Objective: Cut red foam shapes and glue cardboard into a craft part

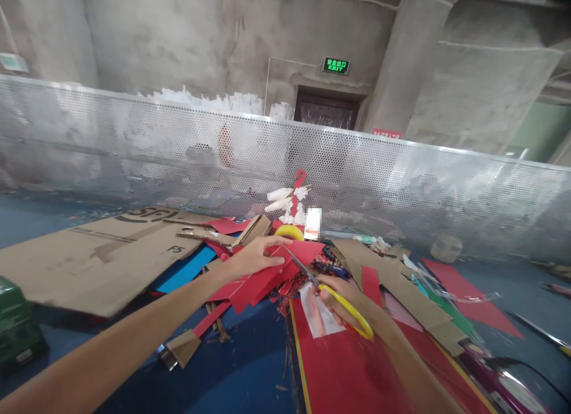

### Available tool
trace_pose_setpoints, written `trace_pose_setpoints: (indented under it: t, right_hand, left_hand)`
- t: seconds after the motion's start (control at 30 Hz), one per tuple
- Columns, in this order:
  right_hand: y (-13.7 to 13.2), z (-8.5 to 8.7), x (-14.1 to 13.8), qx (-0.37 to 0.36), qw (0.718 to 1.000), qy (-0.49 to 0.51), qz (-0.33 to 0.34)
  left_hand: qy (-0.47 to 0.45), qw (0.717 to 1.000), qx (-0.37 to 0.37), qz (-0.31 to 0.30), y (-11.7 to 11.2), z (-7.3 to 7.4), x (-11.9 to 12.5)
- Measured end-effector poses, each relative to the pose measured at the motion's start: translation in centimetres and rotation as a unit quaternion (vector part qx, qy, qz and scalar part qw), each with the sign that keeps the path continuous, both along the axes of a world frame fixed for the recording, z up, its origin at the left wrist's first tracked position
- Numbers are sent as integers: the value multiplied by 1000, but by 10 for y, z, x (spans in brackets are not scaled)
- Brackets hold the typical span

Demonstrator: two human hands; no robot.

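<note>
My left hand (256, 257) is closed on a sheet of red paper (263, 277), held up over the blue table. My right hand (339, 298) grips yellow-handled scissors (332, 292), with the fingers through the loops. The blades (298, 264) point up and left and meet the red paper's right edge just beside my left fingers. Below my right hand lies a large red sheet (343, 366) with a white patch (323, 316) on it.
Flat brown cardboard (89, 253) covers the table's left. Cardboard strips (397, 286) and red, green and blue paper scraps are piled in the middle and on the right. A roll of yellow tape (289, 231) and a white bottle (313, 223) stand before the perforated metal screen (134, 146). A green box (18, 325) sits at the left edge.
</note>
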State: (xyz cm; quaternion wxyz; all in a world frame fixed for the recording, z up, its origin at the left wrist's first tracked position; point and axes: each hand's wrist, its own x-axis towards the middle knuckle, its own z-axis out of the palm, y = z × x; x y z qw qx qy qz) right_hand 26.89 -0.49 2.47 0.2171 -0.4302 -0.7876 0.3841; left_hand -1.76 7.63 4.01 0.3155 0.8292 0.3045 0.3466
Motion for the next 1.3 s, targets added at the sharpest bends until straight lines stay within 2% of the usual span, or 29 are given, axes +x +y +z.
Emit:
trace_pose_setpoints:
  t: [0.23, 0.6, 0.87, 1.07, 1.17, 1.3]
  right_hand:
    - [0, 1, -1, 23, 999, -25, -36]
    - [-5, 10, -6, 24, 998, -35, -43]
    - [-2, 6, -3, 42, 997, -46, -50]
    - [5, 1, 1, 50, 997, -52, -36]
    - [3, 6, 8, 12, 999, -34, -20]
    - [-10, 27, 27, -32, 999, -12, -34]
  left_hand:
    - [12, 1000, 9, 6, 2, -2, 0]
    - [23, 1000, 5, 20, -2, 2, 1]
    - [22, 1000, 11, 7, 4, -4, -1]
    - [31, 999, 14, 1, 0, 0, 1]
    - [30, 1000, 9, 3, -2, 3, 0]
    - [11, 1000, -6, 5, -3, 5, -3]
